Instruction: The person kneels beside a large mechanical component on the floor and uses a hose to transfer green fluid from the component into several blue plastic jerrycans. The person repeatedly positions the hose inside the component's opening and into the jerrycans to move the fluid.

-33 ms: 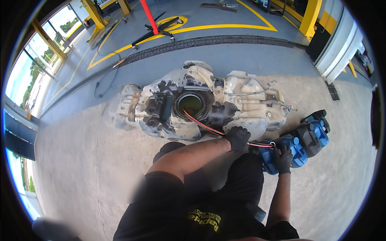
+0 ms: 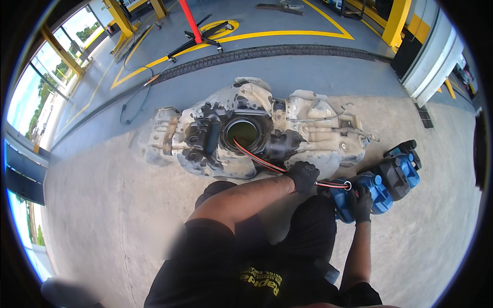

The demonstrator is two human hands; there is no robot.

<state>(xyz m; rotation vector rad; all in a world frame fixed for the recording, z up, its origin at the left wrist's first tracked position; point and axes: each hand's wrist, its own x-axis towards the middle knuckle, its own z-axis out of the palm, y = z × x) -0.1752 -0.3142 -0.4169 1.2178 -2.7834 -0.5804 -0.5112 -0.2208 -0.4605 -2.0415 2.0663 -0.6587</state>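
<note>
A dusty, black-and-grey fuel tank (image 2: 313,154) lies on the floor in front of me, with liquid inside its round opening (image 2: 243,134). A thin dark hose with red-orange stripes (image 2: 259,160) runs from that opening toward the right. My left hand (image 2: 304,177), in a black glove, is closed around the hose at the tank's near edge. The hose's far end reaches a pale ring at the mouth of a blue jug (image 2: 342,201). My right hand (image 2: 361,203), also gloved, is closed on that jug beside its mouth; its fingertips are partly hidden.
More blue jugs (image 2: 380,197) and a dark grey jug (image 2: 394,177) stand in a row at the right. Beyond the tank, a drain grate (image 2: 277,50) crosses the floor, with a red stand on black wheeled legs (image 2: 197,38) behind it. A cable (image 2: 134,105) lies at the left.
</note>
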